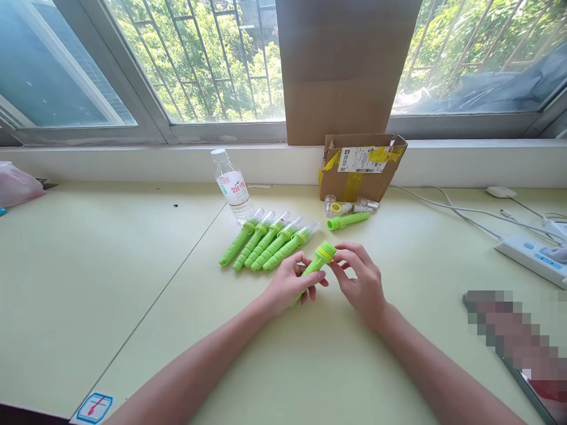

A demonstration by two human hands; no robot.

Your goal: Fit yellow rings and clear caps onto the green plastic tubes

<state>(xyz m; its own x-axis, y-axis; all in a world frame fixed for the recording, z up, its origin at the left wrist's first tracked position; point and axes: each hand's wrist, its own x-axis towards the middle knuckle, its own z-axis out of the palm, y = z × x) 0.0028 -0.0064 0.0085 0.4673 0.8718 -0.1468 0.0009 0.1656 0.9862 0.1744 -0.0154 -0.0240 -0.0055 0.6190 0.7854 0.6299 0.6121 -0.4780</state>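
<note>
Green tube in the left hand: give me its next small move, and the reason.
Perhaps the right hand should fetch a clear cap from near the cardboard box, since the green tube in the left hand shows an uncapped threaded end, while the five tubes lying together all wear theirs.

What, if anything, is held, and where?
Left hand holds a green tube by its body, below the threaded end; right hand is at that end, grip unclear.

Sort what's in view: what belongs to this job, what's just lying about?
Likely the job's:
green tube in the left hand
five capped green tubes
loose green tube
clear plastic caps
yellow ring
perhaps cardboard box

Likely just lying about:
water bottle
power strip
pink plastic bag
pixelated phone
</note>
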